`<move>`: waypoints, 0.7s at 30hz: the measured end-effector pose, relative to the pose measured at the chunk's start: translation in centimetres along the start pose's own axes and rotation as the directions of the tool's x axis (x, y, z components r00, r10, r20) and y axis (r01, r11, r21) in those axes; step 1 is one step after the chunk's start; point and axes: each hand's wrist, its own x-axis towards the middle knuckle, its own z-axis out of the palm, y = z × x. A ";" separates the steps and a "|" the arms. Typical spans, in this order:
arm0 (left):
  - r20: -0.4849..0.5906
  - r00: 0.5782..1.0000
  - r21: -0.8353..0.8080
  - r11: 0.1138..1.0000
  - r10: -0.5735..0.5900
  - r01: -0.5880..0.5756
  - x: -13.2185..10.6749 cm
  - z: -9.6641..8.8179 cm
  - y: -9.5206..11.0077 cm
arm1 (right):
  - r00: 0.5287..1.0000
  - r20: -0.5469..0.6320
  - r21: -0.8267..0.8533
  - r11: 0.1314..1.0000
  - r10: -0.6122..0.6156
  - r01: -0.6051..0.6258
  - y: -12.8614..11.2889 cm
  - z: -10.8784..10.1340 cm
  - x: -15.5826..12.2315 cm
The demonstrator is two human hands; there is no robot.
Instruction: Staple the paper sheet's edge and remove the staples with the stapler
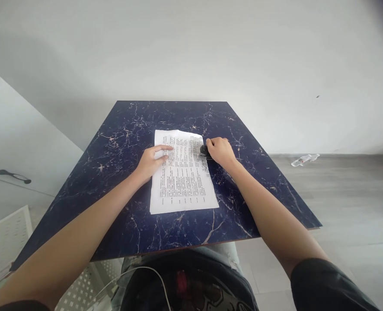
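Note:
Sheets of printed paper [185, 181] lie on the dark blue marble-patterned table [139, 229], their lines of text running lengthwise away from me. My left hand [150, 163] rests on the left part of the paper with its fingers stretched out. At the right edge of the sheets, my right hand [222, 151] is closed around a black stapler [203, 150]. The stapler's front end overlaps that paper edge, while my fingers hide most of its body. I cannot make out whether a staple is in the paper.
A pale wall [191, 52] stands behind the table. To the left are a white cabinet with a black handle [14, 176] and a white perforated basket [26, 216]. Clear plastic packaging [304, 160] lies on the grey floor at right. A white cable [142, 268] crosses my lap.

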 end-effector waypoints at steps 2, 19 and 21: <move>0.007 1.000 0.002 1.000 0.004 -0.004 0.0 0.0 -0.1 | 1.000 0.000 0.014 1.000 -0.012 0.012 -0.2 0.0 -0.2; 0.021 1.000 0.016 1.000 0.008 -0.008 0.1 0.7 0.1 | 0.999 -0.016 0.003 0.999 -0.043 0.043 -0.6 0.6 -0.2; 0.018 1.000 0.021 1.000 0.010 -0.011 0.1 0.8 0.2 | 0.999 -0.020 -0.003 0.999 -0.032 0.032 -0.7 0.7 -0.1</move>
